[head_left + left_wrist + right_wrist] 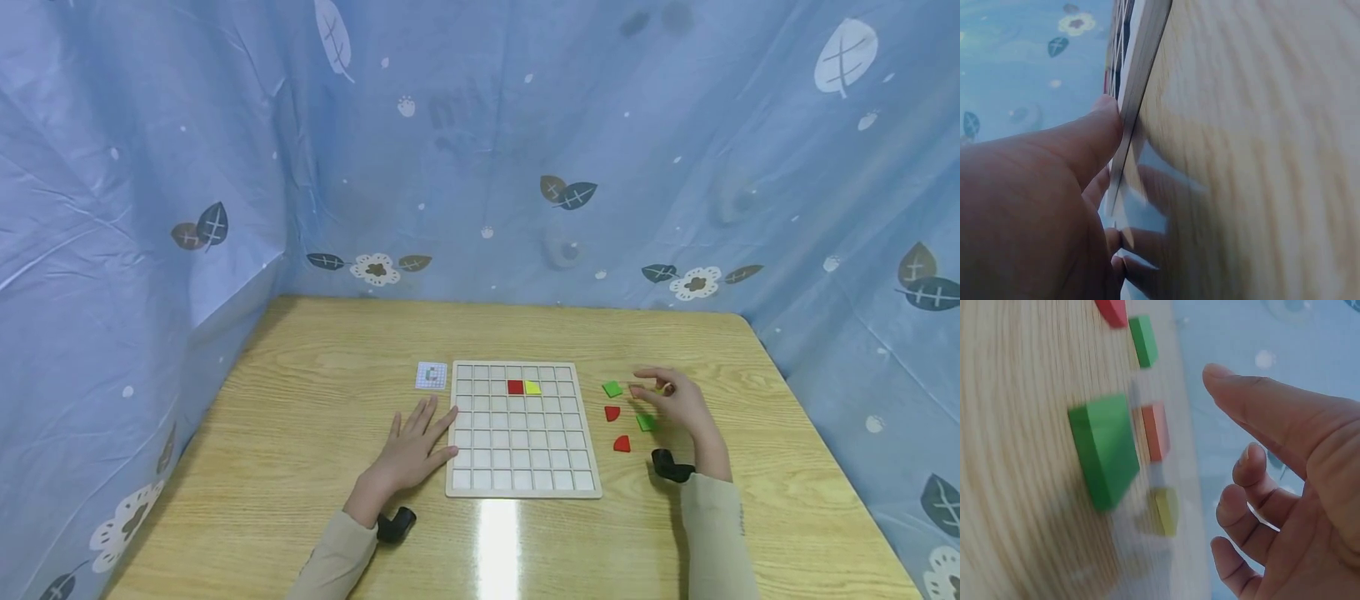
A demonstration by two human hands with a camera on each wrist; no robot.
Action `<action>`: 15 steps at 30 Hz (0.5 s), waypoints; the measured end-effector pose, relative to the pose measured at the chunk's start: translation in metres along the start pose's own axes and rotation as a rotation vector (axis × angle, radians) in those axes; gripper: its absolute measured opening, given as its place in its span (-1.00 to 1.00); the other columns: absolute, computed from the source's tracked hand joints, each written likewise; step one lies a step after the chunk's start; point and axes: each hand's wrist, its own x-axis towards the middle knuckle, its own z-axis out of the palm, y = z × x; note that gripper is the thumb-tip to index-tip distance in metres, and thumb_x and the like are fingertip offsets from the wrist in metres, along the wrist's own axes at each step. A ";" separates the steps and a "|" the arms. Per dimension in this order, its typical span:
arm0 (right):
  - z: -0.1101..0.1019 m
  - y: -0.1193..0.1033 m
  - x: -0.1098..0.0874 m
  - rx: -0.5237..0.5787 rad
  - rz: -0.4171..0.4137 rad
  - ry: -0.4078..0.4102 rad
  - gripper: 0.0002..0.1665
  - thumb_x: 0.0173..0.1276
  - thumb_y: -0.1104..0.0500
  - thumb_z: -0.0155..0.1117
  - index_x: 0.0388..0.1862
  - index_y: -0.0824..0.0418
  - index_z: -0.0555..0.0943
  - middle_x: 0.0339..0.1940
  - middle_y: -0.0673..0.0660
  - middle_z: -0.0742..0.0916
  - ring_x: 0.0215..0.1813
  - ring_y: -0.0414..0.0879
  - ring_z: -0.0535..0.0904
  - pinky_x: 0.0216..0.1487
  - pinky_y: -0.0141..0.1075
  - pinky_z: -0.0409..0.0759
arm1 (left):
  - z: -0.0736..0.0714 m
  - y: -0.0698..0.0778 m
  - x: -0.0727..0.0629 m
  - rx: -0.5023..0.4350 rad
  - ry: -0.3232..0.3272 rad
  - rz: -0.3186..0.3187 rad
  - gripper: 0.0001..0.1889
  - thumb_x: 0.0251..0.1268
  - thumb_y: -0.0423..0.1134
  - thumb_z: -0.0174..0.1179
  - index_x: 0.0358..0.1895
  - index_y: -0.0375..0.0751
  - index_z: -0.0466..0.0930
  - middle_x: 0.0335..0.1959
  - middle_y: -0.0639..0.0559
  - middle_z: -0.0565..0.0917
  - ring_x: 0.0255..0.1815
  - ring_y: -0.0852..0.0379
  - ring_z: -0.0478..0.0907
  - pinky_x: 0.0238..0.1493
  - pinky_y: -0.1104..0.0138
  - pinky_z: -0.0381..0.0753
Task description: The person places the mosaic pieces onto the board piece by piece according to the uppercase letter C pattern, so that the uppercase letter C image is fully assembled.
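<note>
My left hand (408, 457) lies with fingers spread at the left edge of a white gridded board (525, 493). In the left wrist view its thumb (1107, 115) touches the board's side. A red square tile (515, 387) and a yellow tile (532, 387) sit side by side in the grid. Right of the board, my right hand (682, 408) hovers over loose tiles, thumb and fingers apart, holding nothing. Near it in the right wrist view are a green tile (1107, 453), an orange-red tile (1157, 432) and a yellow tile (1166, 511).
Another green tile (612, 388) and two red quarter-round tiles, one upper (612, 413) and one lower (622, 444), lie between the board and my right hand. A small printed pattern card (431, 375) is by the board's upper left corner. Blue patterned curtain (480, 167) surrounds the wooden table (300, 467).
</note>
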 end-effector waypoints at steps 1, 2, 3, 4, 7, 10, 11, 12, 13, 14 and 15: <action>-0.001 0.002 0.000 -0.008 0.002 -0.006 -0.51 0.30 0.03 0.23 0.12 0.29 0.54 -0.17 0.27 0.53 -0.30 -0.03 0.33 -0.37 -0.27 0.33 | 0.000 0.000 0.000 0.000 0.002 0.000 -0.36 0.37 0.11 -0.07 0.45 0.03 0.05 0.49 -0.21 -0.09 0.50 -0.18 -0.22 0.35 -0.25 -0.29; -0.002 0.004 -0.001 -0.012 0.009 -0.012 -0.50 0.30 0.02 0.23 0.13 0.28 0.53 -0.16 0.27 0.53 -0.30 -0.02 0.32 -0.36 -0.26 0.32 | -0.001 0.000 0.000 -0.001 0.003 -0.001 -0.37 0.37 0.11 -0.07 0.45 0.03 0.06 0.49 -0.21 -0.09 0.50 -0.18 -0.22 0.35 -0.24 -0.29; -0.003 0.005 -0.002 -0.017 0.014 -0.019 -0.50 0.30 0.02 0.23 0.13 0.28 0.53 -0.16 0.27 0.52 -0.30 -0.02 0.31 -0.37 -0.26 0.31 | -0.001 0.000 0.000 0.000 0.003 -0.002 -0.37 0.38 0.11 -0.07 0.45 0.03 0.06 0.49 -0.21 -0.09 0.50 -0.18 -0.22 0.35 -0.24 -0.29; -0.004 0.007 -0.002 -0.017 0.019 -0.027 -0.49 0.30 0.03 0.23 0.14 0.28 0.52 -0.16 0.28 0.51 -0.32 -0.02 0.30 -0.37 -0.26 0.30 | -0.001 0.001 0.000 0.000 0.002 -0.002 -0.37 0.38 0.10 -0.08 0.45 0.03 0.05 0.49 -0.21 -0.09 0.50 -0.18 -0.22 0.35 -0.24 -0.29; -0.007 0.011 -0.005 -0.020 0.029 -0.045 -0.47 0.30 0.04 0.23 0.16 0.29 0.50 -0.17 0.28 0.49 -0.33 -0.01 0.29 -0.39 -0.25 0.30 | -0.002 0.001 0.000 -0.003 0.002 -0.004 -0.37 0.38 0.10 -0.07 0.45 0.02 0.06 0.49 -0.21 -0.09 0.50 -0.18 -0.22 0.35 -0.24 -0.30; -0.009 0.014 -0.008 -0.017 0.047 -0.048 -0.44 0.30 0.01 0.23 0.19 0.29 0.48 -0.16 0.28 0.48 -0.31 -0.01 0.30 -0.38 -0.25 0.30 | -0.002 0.001 0.000 -0.001 -0.002 -0.004 -0.36 0.38 0.10 -0.07 0.45 0.02 0.05 0.49 -0.21 -0.09 0.50 -0.18 -0.22 0.35 -0.24 -0.30; -0.010 0.016 -0.009 -0.021 0.048 -0.048 -0.43 0.29 0.01 0.24 0.20 0.29 0.47 -0.18 0.27 0.48 -0.31 -0.01 0.30 -0.38 -0.24 0.30 | -0.002 0.001 0.000 0.000 -0.002 -0.004 -0.36 0.37 0.10 -0.07 0.45 0.02 0.05 0.49 -0.21 -0.09 0.50 -0.18 -0.22 0.35 -0.24 -0.30; -0.011 0.017 -0.009 -0.025 0.048 -0.048 -0.42 0.29 0.00 0.24 0.20 0.29 0.46 -0.17 0.27 0.49 -0.29 -0.01 0.31 -0.36 -0.24 0.31 | -0.002 0.001 0.000 0.000 -0.002 -0.003 -0.36 0.37 0.10 -0.07 0.45 0.02 0.05 0.49 -0.21 -0.09 0.50 -0.18 -0.22 0.35 -0.24 -0.30; -0.012 0.019 -0.010 -0.028 0.042 -0.047 -0.42 0.29 0.02 0.24 0.21 0.29 0.46 -0.19 0.26 0.49 -0.29 -0.01 0.31 -0.35 -0.23 0.31 | -0.001 0.001 0.000 0.000 -0.002 -0.002 -0.36 0.37 0.10 -0.07 0.45 0.02 0.05 0.49 -0.21 -0.09 0.50 -0.18 -0.22 0.35 -0.24 -0.31; -0.012 0.020 -0.010 -0.034 0.040 -0.046 -0.42 0.29 0.02 0.24 0.22 0.29 0.45 -0.19 0.25 0.50 -0.27 -0.01 0.31 -0.34 -0.22 0.32 | -0.001 0.000 0.000 0.000 -0.002 -0.002 -0.36 0.37 0.10 -0.07 0.45 0.02 0.05 0.49 -0.21 -0.09 0.50 -0.18 -0.23 0.35 -0.24 -0.31; -0.013 0.022 -0.011 -0.036 0.039 -0.047 -0.42 0.29 0.04 0.24 0.22 0.29 0.45 -0.21 0.24 0.50 -0.28 -0.01 0.32 -0.34 -0.22 0.31 | 0.000 0.000 0.000 0.006 0.000 0.000 -0.36 0.38 0.11 -0.08 0.45 0.03 0.05 0.49 -0.21 -0.09 0.50 -0.18 -0.23 0.35 -0.24 -0.31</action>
